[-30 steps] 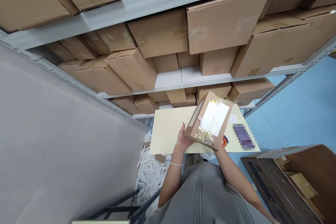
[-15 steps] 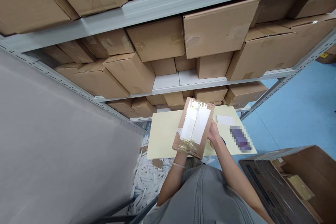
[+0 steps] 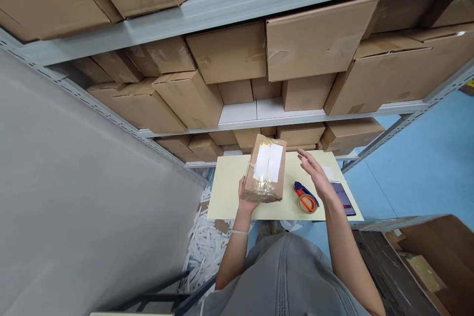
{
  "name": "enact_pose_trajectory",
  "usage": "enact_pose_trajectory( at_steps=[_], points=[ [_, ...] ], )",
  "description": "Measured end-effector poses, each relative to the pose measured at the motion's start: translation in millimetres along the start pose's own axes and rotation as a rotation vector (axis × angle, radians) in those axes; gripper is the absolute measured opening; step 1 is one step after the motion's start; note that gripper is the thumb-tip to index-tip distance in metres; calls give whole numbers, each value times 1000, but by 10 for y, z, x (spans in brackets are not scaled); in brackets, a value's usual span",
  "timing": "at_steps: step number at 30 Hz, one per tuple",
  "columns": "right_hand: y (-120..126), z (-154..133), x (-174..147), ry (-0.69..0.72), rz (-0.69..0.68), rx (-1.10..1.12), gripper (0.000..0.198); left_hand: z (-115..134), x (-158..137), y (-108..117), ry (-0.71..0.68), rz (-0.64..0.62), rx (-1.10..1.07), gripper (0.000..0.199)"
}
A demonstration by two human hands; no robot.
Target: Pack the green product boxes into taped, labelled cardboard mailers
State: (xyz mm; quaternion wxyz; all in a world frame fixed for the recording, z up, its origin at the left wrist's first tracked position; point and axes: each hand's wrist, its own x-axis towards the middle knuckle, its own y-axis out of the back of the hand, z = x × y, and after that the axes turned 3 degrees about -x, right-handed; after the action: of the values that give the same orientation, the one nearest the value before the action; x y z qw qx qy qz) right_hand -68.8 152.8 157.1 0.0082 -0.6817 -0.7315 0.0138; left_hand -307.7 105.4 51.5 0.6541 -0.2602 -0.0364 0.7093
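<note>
A taped cardboard box [image 3: 251, 177] with white labels on its top face is held above the pale yellow table [image 3: 227, 187]. Under its lower left side, my left hand [image 3: 247, 201] grips and supports it. My right hand [image 3: 314, 172] is off the box, to its right, with the fingers stretched out and nothing in them. Below that hand, an orange and blue tape dispenser [image 3: 306, 199] lies on the table. A tablet or phone [image 3: 343, 198] rests near the right edge, partly behind my right forearm, and a white paper [image 3: 328, 173] shows beside my right wrist.
Metal shelving [image 3: 281, 119] full of cardboard boxes [image 3: 322, 34] rises beyond the table. A large open carton [image 3: 437, 237] with small boxes inside stands at the lower right. White paper scraps [image 3: 207, 252] cover the floor at lower left, by the grey wall [image 3: 92, 197].
My right hand has let go of the box and moved right. The box has tilted and shifted slightly left, held by my left hand alone. The tape dispenser has come into clear view.
</note>
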Motion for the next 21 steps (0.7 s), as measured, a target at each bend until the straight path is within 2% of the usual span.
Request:
enact_pose_trajectory(
  at_steps=[4,7,10,15,18,21],
  points=[
    [-197,46,-63,-114,-241,-25,48,167,-27,-24,9,-50,-239,79],
    [-342,238,-42,-181,-292,-33,50,244,-80,-27,11,-44,-339,76],
    [-389,454,-8,-282,-303,7,55,274,-135,47,58,-24,-430,81],
    [-313,798,52,-408,-285,109,60,312,-200,150,152,-40,-499,86],
    [-261,1009,100,-463,-179,163,57,349,-217,85,158,-78,-394,84],
    [-237,1208,134,-482,-94,278,54,364,-203,-38,102,-110,-195,82]
  ],
)
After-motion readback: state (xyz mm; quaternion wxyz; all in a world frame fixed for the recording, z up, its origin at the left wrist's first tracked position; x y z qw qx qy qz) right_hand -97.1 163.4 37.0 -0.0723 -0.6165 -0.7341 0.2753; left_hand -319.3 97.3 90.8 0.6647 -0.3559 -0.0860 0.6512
